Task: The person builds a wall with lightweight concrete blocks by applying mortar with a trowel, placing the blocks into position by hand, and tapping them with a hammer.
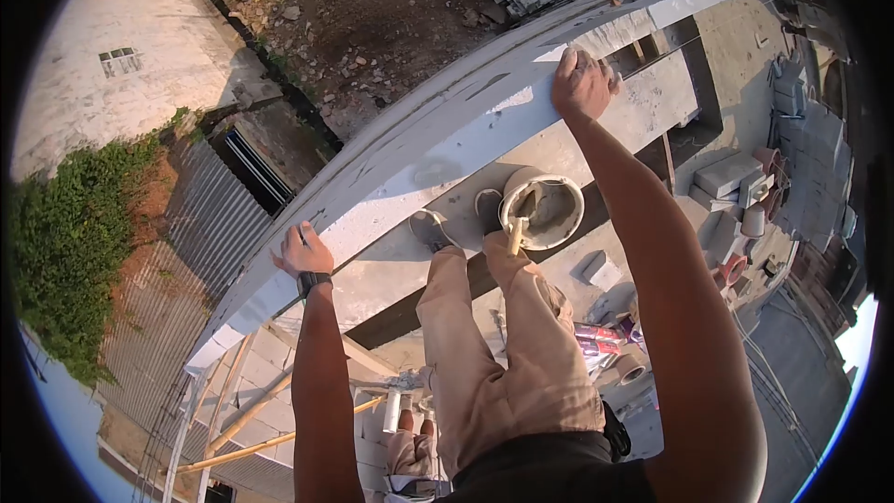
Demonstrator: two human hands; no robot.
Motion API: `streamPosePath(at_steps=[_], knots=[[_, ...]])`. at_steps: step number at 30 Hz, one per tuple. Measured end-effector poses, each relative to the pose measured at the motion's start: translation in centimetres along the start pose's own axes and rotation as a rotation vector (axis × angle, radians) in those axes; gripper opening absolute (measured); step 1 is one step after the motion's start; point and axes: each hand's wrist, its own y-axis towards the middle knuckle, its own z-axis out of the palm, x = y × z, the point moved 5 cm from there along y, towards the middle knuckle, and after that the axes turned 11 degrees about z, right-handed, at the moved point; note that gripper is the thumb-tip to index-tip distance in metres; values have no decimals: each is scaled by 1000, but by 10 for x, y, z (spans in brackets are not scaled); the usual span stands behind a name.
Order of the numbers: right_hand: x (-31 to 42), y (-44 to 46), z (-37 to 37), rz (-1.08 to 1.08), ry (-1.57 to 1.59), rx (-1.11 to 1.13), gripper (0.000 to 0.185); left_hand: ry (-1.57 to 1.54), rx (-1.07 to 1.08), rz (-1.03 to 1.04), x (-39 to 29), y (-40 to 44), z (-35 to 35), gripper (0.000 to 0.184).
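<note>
My left hand [304, 251], a dark watch on its wrist, rests on the top of the white block wall [438, 168] at its lower left part. Further along the same wall, to the upper right, my right hand [585, 84] lies over the top edge with its fingers bent over it. No tool or loose object shows in either hand. Between my arms, beside my shoes, stands a bucket [579, 214] with grey mortar in it. A trowel with a pale handle [518, 235] leans inside the bucket.
Beyond the wall, the ground [372, 28] drops to rubble far below. Another person [413, 452] is lower down, near bamboo poles [251, 410]. Grey blocks [728, 174] and a loose block [602, 269] lie to the right. A gap [386, 317] runs beside the ledge under my feet.
</note>
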Motion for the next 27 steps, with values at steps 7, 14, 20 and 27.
streamPosePath(at_steps=[7, 14, 20, 27], knots=[[9, -2, -11, -18, 63, -113, 44, 19, 43, 90, 14, 8, 10, 45], [-19, -142, -24, 82, 639, -333, 39, 28, 72, 27, 3, 22, -9, 59], [-37, -239, 24, 536, 728, -57, 50, -79, 34, 48, -3, 27, -4, 56], [82, -178, -34, -212, 502, -165, 56, -54, 57, 39, -4, 24, 0, 58]])
